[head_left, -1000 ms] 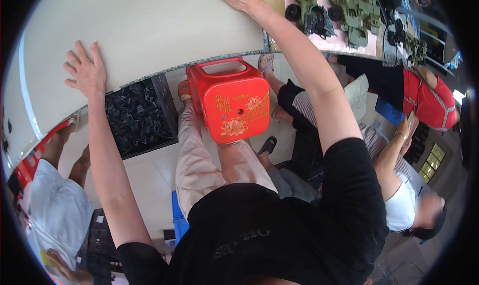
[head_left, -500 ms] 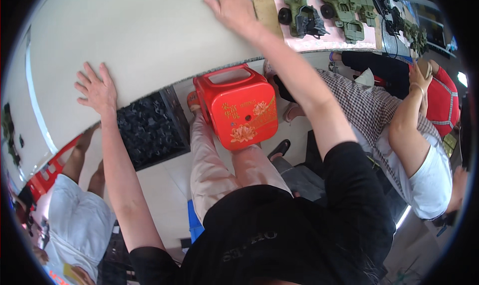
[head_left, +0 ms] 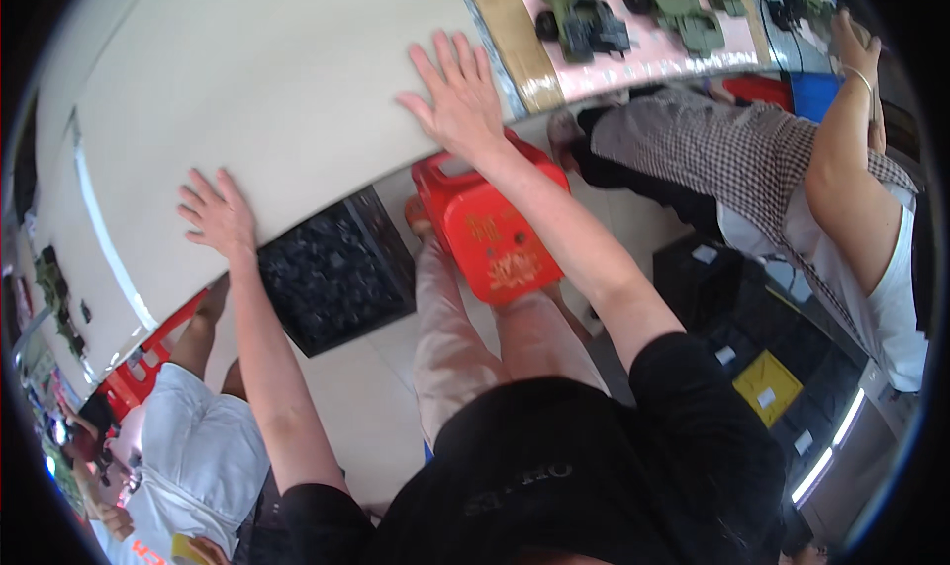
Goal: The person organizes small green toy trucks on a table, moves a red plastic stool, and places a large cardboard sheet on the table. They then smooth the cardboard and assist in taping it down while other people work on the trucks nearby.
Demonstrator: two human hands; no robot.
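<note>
In the head view, the pale tabletop [head_left: 297, 90] lies directly under both hands and runs on beyond them to the far side. Its near edge slants from near left to far right, and each forearm crosses it. The left hand [head_left: 220, 217], lower on the slant, is palm down with fingers fanned wide, holding nothing; the right hand [head_left: 460, 98], farther along, is likewise spread and bare. Whether either palm presses the surface, I cannot tell. The left hand is the nearer one to the whitish tape strip [head_left: 104, 229] on its left. The right hand is nearer to the brown cardboard strip [head_left: 507, 21] and, beyond that to the right, the green toy vehicles [head_left: 683, 16] on a pink sheet [head_left: 594, 75]. Their far ends are cut off, leaving their long axes uncertain.
</note>
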